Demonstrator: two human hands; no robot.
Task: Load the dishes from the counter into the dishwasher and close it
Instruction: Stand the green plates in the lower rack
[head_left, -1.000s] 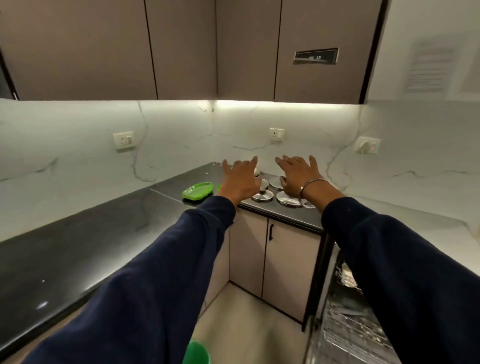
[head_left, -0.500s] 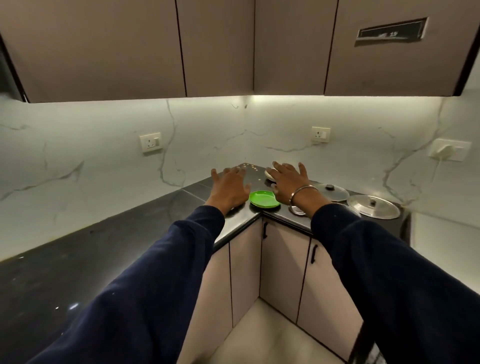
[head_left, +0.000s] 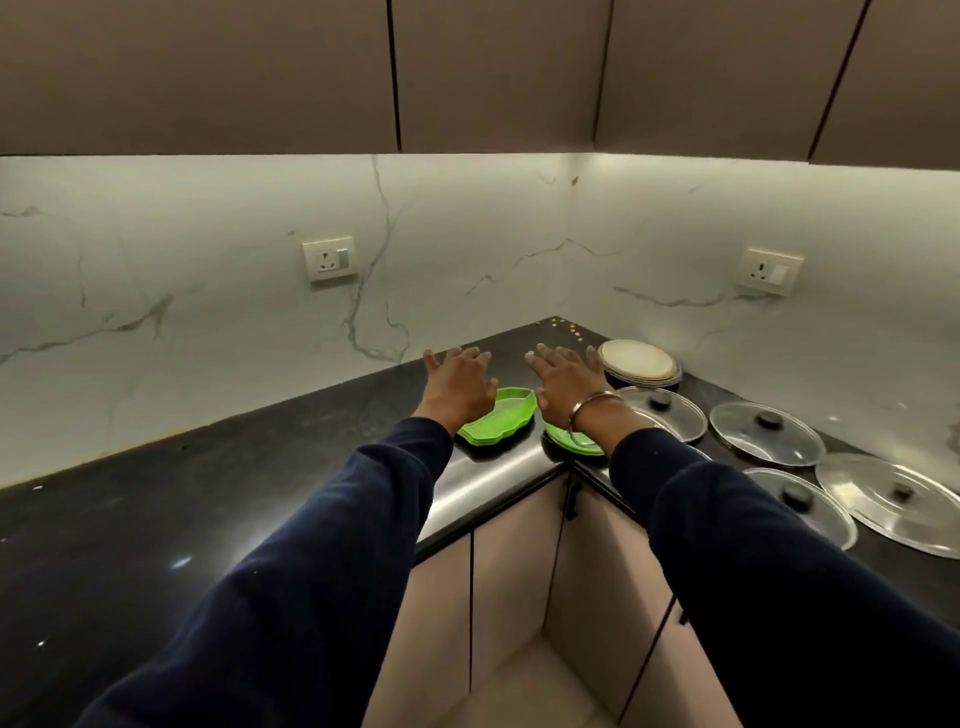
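Both hands spread, fingers straight, holding nothing: left hand (head_left: 457, 384) and right hand (head_left: 563, 387) above the green plates (head_left: 501, 421) at the counter (head_left: 260, 493) corner. Cream plates (head_left: 638, 362) far right, lids (head_left: 766, 434) near right. Dishwasher out of view; seemingly most loading remains.

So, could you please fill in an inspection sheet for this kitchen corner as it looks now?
Surface: black counter, glossy, running round a corner.
Job's things: green leaf-shaped plates stacked; a green round plate beside them; stack of pale plates; four pot lids lying flat.
Clutter: nothing seen.
Hands: left hand and right hand open, fingers spread above the green plates.
Cables: nothing seen; two wall sockets.
Surroundings: marble wall, upper cabinets, lower cabinet doors shut.
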